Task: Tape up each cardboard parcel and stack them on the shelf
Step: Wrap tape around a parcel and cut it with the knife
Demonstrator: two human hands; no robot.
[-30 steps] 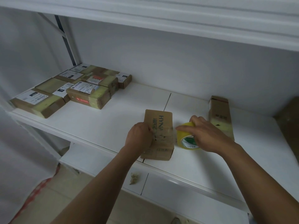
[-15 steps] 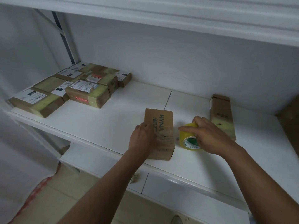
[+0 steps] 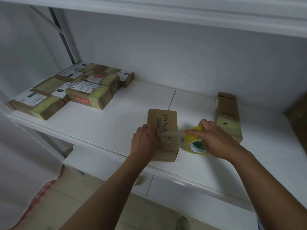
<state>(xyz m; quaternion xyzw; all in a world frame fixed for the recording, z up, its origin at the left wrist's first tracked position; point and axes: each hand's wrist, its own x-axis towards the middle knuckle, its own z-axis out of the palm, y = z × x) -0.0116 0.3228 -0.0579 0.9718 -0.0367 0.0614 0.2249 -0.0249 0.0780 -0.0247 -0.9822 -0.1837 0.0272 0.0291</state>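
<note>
Your left hand (image 3: 144, 140) presses the HYNA parcel (image 3: 163, 135) flat on the shelf (image 3: 103, 123); your right grip (image 3: 214, 138) curls round the tape roll (image 3: 194, 143) just right of it. Beyond the roll lies a taped parcel (image 3: 228, 115); stacked parcels (image 3: 74, 90) sit far left.

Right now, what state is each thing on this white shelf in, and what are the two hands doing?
Brown cardboard parcel printed HYNA: lying flat, tape across it.
Yellow tape roll: standing on the shelf beside that parcel.
Left hand: resting on the parcel.
Right hand: gripping the roll.
Tall brown parcel: apart, partly taped.
Labelled taped parcels: grouped far left.
</note>
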